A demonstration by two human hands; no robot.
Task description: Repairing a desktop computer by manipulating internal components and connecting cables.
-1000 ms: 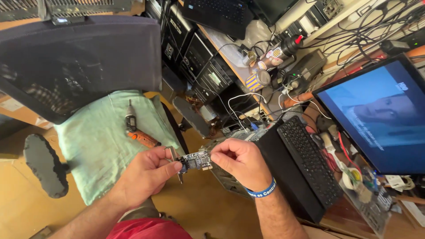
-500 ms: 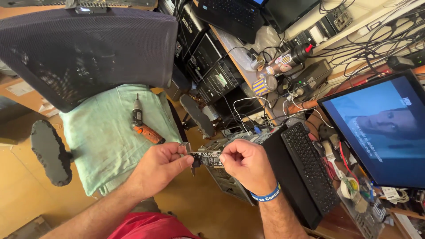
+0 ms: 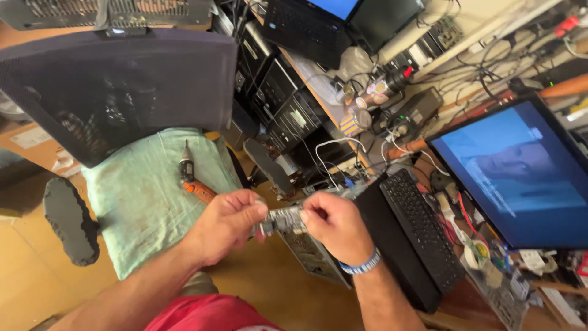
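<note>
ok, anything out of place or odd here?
Yes: an orange-and-black screwdriver lies loose on the chair's green-covered seat. Both hands, left hand and right hand, hold a small circuit board in mid-air.

Black mesh chair [image 3: 116, 92] with green cloth [image 3: 147, 202], cluttered desk [image 3: 318, 79], tan floor [image 3: 24, 276].

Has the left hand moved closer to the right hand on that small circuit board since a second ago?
Yes. The left hand has closed in toward the right hand along the circuit board, judged against the screwdriver on the chair.
</note>
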